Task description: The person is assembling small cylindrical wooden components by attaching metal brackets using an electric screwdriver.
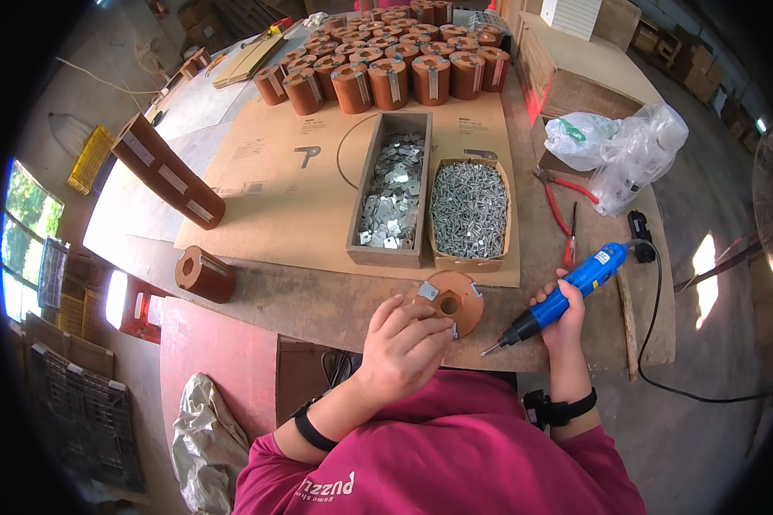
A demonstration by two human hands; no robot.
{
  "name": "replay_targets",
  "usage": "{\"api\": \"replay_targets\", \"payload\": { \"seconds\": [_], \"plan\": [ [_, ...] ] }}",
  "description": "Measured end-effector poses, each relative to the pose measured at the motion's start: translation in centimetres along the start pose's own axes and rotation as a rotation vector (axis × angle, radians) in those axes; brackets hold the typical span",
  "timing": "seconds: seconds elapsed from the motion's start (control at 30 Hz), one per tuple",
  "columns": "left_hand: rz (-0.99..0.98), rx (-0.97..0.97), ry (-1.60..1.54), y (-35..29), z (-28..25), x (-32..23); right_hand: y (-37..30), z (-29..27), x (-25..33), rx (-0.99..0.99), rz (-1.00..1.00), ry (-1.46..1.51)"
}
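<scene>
A brown cylinder with a round hole in its top stands upright at the table's front edge. Small metal plates sit at its rim. My left hand is over its near left side, fingertips pinched together by the rim. A bit of metal shows at those fingertips, but what they hold is too small to make out. In my right hand is a blue electric screwdriver, its fingers wrapped round the body. The bit points down and left, apart from the cylinder.
Beyond the cylinder are a wooden tray of metal plates and a box of screws. Many brown cylinders stand at the back; a stack leans left. Pliers, plastic bags and the tool's black cord lie right.
</scene>
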State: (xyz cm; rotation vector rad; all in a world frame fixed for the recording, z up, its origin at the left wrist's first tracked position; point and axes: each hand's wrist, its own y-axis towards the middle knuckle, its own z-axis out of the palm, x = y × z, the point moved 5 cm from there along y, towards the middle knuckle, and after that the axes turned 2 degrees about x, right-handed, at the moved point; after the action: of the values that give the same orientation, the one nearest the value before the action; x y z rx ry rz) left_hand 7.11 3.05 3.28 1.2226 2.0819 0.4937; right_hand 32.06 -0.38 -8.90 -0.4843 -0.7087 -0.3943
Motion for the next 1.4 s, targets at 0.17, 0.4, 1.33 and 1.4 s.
{"api": "replay_targets", "payload": {
  "seconds": [0.17,0.4,1.33,1.4],
  "plan": [
    [-0.123,-0.109,-0.167,1.0,-1.3,0.8,0.0,0.0,0.0,-0.001,0.000,0.001],
    [-0.356,-0.004,-0.543,2.9,-2.3,2.2,0.1,-0.1,0.0,-0.019,0.014,0.006],
    [-0.157,0.083,-0.114,1.3,-0.3,1.6,0.2,-0.1,-0.1,-0.011,0.002,0.015],
    [-0.145,0.042,-0.135,0.2,0.6,1.7,0.2,-0.1,0.0,-0.015,0.000,0.010]
  ]
}}
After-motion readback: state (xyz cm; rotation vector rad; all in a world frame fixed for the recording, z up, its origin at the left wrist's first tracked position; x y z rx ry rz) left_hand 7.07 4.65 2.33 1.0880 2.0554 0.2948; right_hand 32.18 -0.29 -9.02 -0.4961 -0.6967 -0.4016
